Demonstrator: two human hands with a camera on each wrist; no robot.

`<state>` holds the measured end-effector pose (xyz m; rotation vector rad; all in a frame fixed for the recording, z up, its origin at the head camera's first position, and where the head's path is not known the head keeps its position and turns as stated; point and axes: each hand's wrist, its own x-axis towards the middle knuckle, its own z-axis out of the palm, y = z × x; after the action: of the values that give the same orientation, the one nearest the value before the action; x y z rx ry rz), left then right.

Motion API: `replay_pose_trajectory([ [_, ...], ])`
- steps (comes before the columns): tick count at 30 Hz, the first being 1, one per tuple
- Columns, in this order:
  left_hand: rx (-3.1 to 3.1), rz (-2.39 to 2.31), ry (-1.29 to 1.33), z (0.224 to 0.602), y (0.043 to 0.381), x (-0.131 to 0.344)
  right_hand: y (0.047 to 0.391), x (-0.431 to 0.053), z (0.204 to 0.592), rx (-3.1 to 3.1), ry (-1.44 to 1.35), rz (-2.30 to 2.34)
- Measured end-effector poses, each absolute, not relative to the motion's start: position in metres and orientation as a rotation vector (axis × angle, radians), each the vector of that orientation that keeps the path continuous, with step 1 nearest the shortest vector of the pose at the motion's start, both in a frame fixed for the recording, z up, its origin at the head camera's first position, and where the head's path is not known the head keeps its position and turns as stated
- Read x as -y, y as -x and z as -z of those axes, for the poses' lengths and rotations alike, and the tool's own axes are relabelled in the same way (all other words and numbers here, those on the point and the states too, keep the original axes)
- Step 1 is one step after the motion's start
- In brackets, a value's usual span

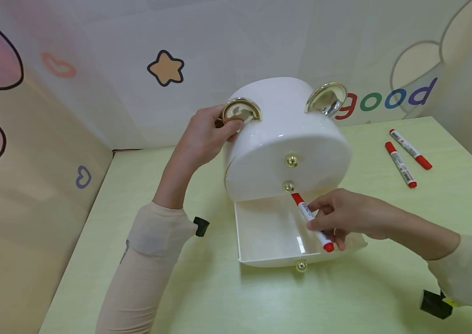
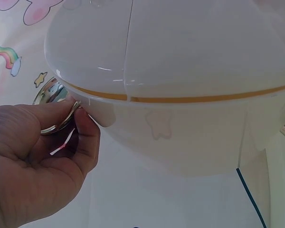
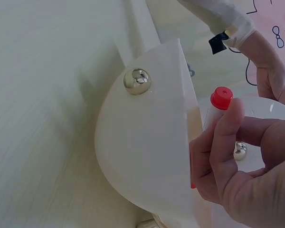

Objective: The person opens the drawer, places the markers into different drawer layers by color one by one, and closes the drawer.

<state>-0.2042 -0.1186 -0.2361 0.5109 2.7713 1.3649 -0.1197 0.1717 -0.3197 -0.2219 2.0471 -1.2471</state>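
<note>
A white rounded storage box [image 1: 279,104] with two gold ear-shaped pieces stands on the table, its lower drawer [image 1: 261,234] pulled out. My left hand [image 1: 207,137] pinches the left gold ear [image 1: 242,110] between thumb and fingers, also seen in the left wrist view. Above the drawer, my right hand [image 1: 353,215] holds a red-and-white marker [image 1: 305,211] between thumb and fingertips, slanted, with its upper end close below a gold knob [image 1: 289,186]. In the right wrist view the marker's red end [image 3: 222,97] sticks up past the fingers.
Two more red-and-white markers [image 1: 403,164] lie on the green table [image 1: 169,297] right of the box. The right gold ear [image 1: 327,99] juts from the top. Behind stands a decorated wall [image 1: 236,41], with a side panel at left. A gold knob [image 1: 301,266] protrudes from the drawer front.
</note>
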Motion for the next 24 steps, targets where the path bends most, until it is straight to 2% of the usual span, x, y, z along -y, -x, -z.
replay_pose_trajectory([
  [24, -2.766, -1.361, -0.503, 0.237, 0.203, 0.118, 0.119, -0.154, 0.330, -2.188, 0.276, 1.262],
])
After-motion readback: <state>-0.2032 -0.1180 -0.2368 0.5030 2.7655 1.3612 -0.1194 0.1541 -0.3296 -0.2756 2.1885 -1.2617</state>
